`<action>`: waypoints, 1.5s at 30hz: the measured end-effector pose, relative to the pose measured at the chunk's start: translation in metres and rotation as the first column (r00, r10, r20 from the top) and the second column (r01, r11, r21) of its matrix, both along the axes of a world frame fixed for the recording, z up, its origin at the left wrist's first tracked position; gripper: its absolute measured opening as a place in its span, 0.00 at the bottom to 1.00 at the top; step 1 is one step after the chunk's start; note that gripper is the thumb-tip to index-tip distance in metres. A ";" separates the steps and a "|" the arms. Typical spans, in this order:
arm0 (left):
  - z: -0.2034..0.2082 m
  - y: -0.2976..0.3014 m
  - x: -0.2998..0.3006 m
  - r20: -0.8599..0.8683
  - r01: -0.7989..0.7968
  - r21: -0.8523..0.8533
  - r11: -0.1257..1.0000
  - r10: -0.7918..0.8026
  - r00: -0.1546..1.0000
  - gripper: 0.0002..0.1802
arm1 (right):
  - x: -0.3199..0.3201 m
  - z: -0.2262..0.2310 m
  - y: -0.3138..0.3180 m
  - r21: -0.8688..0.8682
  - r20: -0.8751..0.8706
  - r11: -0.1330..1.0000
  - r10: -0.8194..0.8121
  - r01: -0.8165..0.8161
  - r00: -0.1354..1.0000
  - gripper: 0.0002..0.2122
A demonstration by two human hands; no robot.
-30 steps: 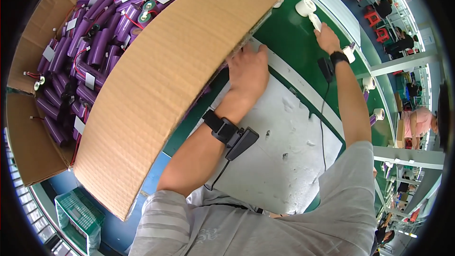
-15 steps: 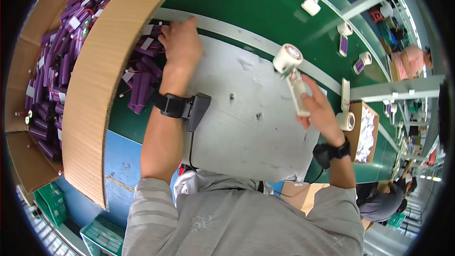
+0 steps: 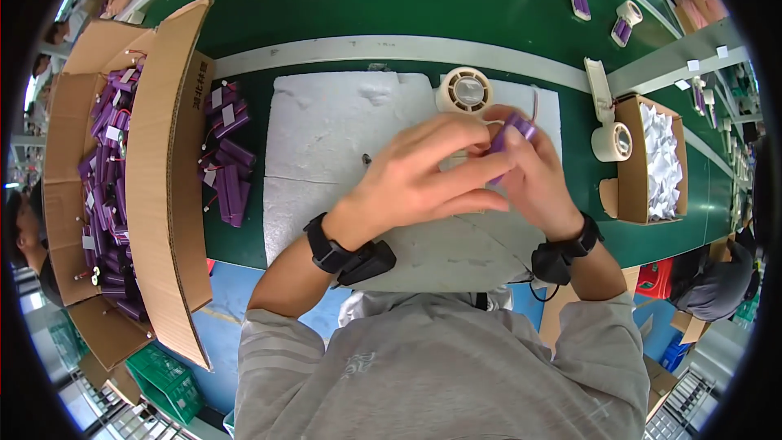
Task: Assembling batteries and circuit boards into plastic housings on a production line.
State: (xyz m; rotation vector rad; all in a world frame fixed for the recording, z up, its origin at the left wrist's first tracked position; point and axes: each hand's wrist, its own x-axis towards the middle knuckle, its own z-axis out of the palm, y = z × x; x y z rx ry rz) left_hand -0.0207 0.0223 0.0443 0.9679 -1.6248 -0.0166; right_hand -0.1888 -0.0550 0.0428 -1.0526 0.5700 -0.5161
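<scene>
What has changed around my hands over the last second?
Your left hand moved right, away from the loose purple packs, to meet your right hand; a purple pack is now at their fingers. Your right hand brought the white device from the green surface toward you, over the grey pad. The cardboard box stays at the left.

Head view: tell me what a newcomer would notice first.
The big open brown cardboard box packed with purple cylinders dominates the left. In the middle, above a pale grey flat slab, the left hand and right hand meet at a purple cylindrical piece. To their right sits a small brown cardboard box of crumpled white pieces.
</scene>
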 end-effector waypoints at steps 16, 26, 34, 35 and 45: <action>-0.015 -0.007 0.030 -0.339 0.333 0.824 0.458 -0.074 0.938 0.20 | 0.007 -0.040 -0.004 -0.906 -0.131 0.420 -0.186 -0.041 0.974 0.14; -0.023 -0.007 0.040 -0.077 0.204 0.721 0.662 -0.217 0.973 0.16 | 0.006 -0.040 -0.003 -0.944 -0.185 0.304 -0.174 -0.126 0.967 0.11; -0.010 -0.006 0.031 -0.171 0.287 0.750 0.595 -0.246 0.954 0.15 | 0.005 -0.041 -0.004 -0.953 -0.193 0.265 -0.170 -0.144 0.966 0.10; -0.011 -0.007 0.029 -0.240 0.327 0.732 0.598 -0.222 0.945 0.15 | 0.004 -0.041 -0.006 -0.949 -0.157 0.299 -0.171 -0.101 0.973 0.10; -0.025 -0.008 0.029 -0.533 0.552 0.630 0.547 -0.213 0.819 0.06 | -0.007 -0.030 -0.008 -0.937 -0.305 0.188 -0.033 -0.293 0.952 0.20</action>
